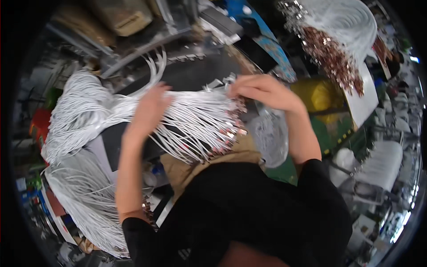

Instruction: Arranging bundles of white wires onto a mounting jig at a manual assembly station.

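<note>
A thick bundle of white cables [191, 111] spreads across the work surface in front of me, its metal-tipped ends fanned toward the right and toward my lap. My left hand [153, 109] lies over the bundle near its left part; motion smears its fingers. Just above that hand, a few loose cables [156, 66] curve upward. At the right end of the bundle, my right hand [262, 90] has its fingers pinched together at a cable end, next to small white connectors [229, 79]. What exactly sits between those fingertips is partly hidden.
More white cable coils [80, 111] pile up at the left, with another bundle [89, 196] hanging below. A clear plastic bag [269, 135] is by my right forearm. Farther right are a yellow container [318, 95] and a large cable coil with coppery ends [331, 55]. Cardboard boxes [129, 22] stand at the back.
</note>
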{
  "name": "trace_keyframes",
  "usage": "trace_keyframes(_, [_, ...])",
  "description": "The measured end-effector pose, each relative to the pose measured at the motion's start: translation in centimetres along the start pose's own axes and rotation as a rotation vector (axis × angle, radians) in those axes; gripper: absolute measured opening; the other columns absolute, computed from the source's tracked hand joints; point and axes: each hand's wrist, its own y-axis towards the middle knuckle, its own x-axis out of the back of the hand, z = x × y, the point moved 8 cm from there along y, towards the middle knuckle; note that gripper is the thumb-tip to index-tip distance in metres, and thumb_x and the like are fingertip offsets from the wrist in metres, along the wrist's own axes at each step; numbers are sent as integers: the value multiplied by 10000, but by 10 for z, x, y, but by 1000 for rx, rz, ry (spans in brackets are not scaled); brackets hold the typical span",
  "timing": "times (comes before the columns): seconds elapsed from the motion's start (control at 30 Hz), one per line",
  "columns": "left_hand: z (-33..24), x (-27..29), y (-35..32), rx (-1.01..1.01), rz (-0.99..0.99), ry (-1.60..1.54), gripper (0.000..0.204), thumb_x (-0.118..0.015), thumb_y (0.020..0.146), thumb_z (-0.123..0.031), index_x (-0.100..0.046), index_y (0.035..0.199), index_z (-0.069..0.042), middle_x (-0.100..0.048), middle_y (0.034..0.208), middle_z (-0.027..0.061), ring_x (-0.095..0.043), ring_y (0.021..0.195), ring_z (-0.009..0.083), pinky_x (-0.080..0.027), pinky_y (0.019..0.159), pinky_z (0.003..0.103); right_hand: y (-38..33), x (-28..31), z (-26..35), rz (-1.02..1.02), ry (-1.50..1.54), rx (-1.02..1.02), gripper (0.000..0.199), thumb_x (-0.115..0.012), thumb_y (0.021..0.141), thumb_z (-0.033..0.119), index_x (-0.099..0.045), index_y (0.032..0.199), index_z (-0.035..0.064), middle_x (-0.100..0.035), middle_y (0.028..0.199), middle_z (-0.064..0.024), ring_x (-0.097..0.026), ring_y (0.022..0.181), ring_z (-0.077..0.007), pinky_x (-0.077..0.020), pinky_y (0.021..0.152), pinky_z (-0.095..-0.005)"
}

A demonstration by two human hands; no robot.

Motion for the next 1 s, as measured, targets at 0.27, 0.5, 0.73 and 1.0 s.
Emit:
trace_keyframes(0.27, [44, 41, 15, -18, 196, 146, 307, -576, 984, -214, -641, 1206, -12, -666, 1098, 199, -635, 1021, 355, -477, 911, 405, -214, -68, -261, 140, 395, -954, 339, -553, 971, 257, -755, 905, -8, -729, 851, -81, -694, 765, -180, -553, 708, -335])
trace_keyframes(0.5, [79, 51, 23, 228, 142, -86, 311, -579, 991, -238, -655, 1154, 16, -670, 929, 129, -603, 823, 192, -474, 781, 319, -292, -75, -434, -1133, 526, -946, 344, -583, 990, 253, -638, 1227, 9, -696, 951, -84, -684, 747, -172, -542, 672, -288])
trace_keyframes(0.73, [84, 86, 2, 436, -174, -185, 423, -623, 972, -388, -690, 1024, 26, -665, 834, 90, -547, 769, 136, -460, 719, 338, -212, 15, -234, -1321, -147, -386, 266, -546, 1029, 202, -635, 1171, -4, -656, 877, -76, -611, 709, -114, -503, 676, -249])
trace_keyframes(1.0, [-78, 12, 44, 3, 207, -321, 302, -682, 931, -326, -685, 1007, -34, -665, 796, 128, -590, 706, 216, -477, 689, 336, 42, -33, 70, -719, -777, 378, 416, -746, 790, 166, -645, 1181, 72, -675, 1030, -149, -661, 908, -307, -514, 869, -395])
